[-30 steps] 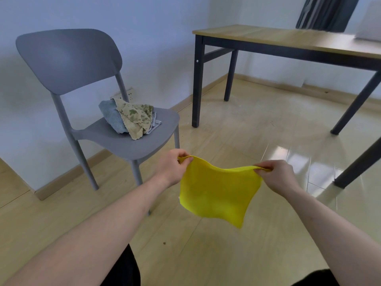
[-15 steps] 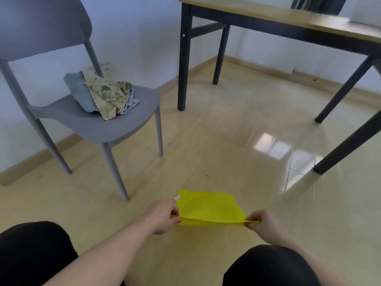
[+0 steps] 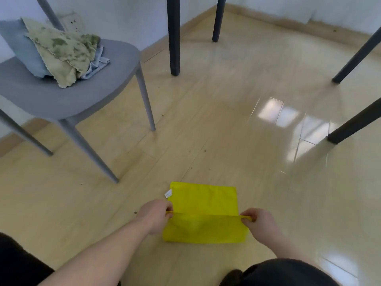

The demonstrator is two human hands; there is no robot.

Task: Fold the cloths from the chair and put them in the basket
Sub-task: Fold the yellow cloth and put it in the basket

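The yellow cloth (image 3: pixel 203 205) now lies flat on the wooden floor (image 3: pixel 226 131) in front of me, lower than half a second ago, its near edge lifted into a fold. My left hand (image 3: pixel 153 215) pinches the left end of that edge and my right hand (image 3: pixel 260 223) pinches the right end. A small white tag (image 3: pixel 168 193) sticks out at its far left corner. On the grey chair (image 3: pixel 68 96) rest a camouflage-patterned cloth (image 3: pixel 64 52) over blue cloths (image 3: pixel 22 50).
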